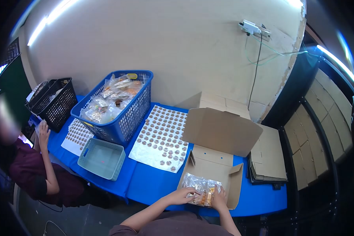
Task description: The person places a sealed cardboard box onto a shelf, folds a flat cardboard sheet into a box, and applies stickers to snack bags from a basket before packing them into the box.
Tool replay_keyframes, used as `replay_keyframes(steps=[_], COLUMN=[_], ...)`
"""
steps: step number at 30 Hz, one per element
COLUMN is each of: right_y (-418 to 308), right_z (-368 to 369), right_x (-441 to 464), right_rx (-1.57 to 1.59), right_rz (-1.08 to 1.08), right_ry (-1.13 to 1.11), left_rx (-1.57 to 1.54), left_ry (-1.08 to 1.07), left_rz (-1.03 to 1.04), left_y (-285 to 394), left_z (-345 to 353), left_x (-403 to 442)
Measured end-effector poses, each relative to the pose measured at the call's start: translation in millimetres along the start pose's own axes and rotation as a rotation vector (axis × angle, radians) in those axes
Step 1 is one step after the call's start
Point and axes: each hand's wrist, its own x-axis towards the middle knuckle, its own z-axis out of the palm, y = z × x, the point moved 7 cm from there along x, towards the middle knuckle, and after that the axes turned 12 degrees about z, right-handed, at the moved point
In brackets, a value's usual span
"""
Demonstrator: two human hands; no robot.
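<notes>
An open brown cardboard box (212,161) lies in front of me, its lid raised toward the wall. Clear plastic packets (195,181) with orange-brown contents lie at the near end inside it. My left hand (183,196) reaches over the box's left side, fingers stretched out and resting on the packets. At the right, my right hand (219,199) has thumb and fingers closed on the edge of a clear packet (209,192). What exactly the packets contain is too small to make out.
A blue basket (139,106) full of packets stands beside a sheet of round stickers (145,151). Left are a grey-green tray (120,167), a black basket (63,106) and a co-worker (47,177). Flattened cardboard (269,153) is stacked at right on the blue-covered table (145,188).
</notes>
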Motion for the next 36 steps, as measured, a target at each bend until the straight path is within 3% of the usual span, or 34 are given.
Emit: replay_keyframes(steps=[5, 8, 9, 11, 12, 14, 19, 22, 26, 28, 33, 35, 36], right_y=[-25.6, -42.6, -48.5, -61.0, -65.8, -76.9, -86.2, -146.1, -262.3, -323.0, -475.2, -526.9, -553.4], right_z=[-15.6, -36.9, -44.2, -52.5, -58.3, -62.8, -77.4, -123.2, -157.0, -169.6, -216.6, -221.1, -218.6], right_x=[-8.3, -19.7, -22.8, -29.0, -32.2, -26.3, 20.1, 29.3, 34.1, 34.3, 0.6, -18.8, -27.3], right_rx=[0.038, 0.183, 0.193, 0.202, 0.234, 0.268, 0.351, 0.388, 0.389, 0.43, 0.546, 0.558, 0.538], right_rz=[-0.025, -0.004, -0.015, -0.026, -0.016, -0.02, 0.079, -0.002, -0.119, -0.223, -0.486, -0.573, -0.665], right_ry=[0.078, 0.144, 0.186, 0.225, 0.268, 0.323, 0.535, 0.64, 0.629, 0.649, 0.729, 0.733, 0.714], left_rx=[-0.042, 0.029, 0.029, 0.611, 0.61, 0.567, 0.624, 0.851, 0.933, 0.913, 1.118, 1.163, 1.224], left_ry=[0.097, 0.441, 0.446, 0.781, 0.781, 1.031, 1.302, 1.49, 1.571, 1.542, 1.299, 1.158, 1.052], left_rz=[-0.106, -0.056, -0.054, 0.091, 0.088, 0.093, -0.142, -0.263, -0.288, -0.165, -0.16, -0.165, -0.359], left_y=[-4.7, 28.1, 36.8, 73.2, 77.5, 85.3, 43.7, 19.8, 30.3, 40.0, 47.6, 21.4, -9.2], left_z=[-30.4, -77.2, -87.6, -128.7, -140.2, -179.6, -270.5, -352.5, -447.6, -487.6, -575.3, -600.8, -610.3], left_x=[-20.6, -38.5, -41.6, -66.2, -74.3, -102.7, -182.6, -257.2, -303.8, -297.7, -249.1, -233.6, -230.5])
